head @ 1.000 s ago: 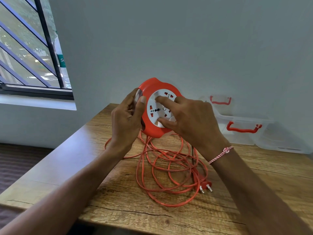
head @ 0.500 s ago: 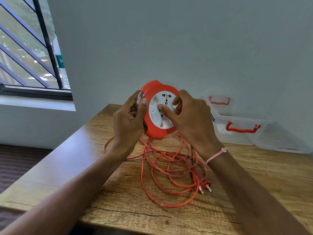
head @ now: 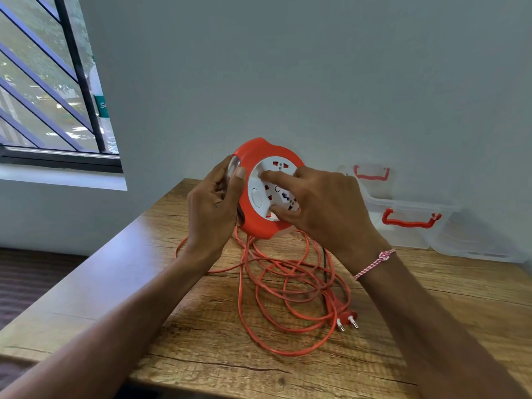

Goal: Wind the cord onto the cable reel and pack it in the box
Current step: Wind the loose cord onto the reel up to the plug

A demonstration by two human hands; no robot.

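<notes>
left hand [head: 211, 208] gripping, right hand [head: 322, 205] fingers seemingly pressing

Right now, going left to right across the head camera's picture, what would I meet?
Window → left hand gripping the rim of the cable reel → right hand on the reel's white face → clear box with red handles by the wall.
</notes>
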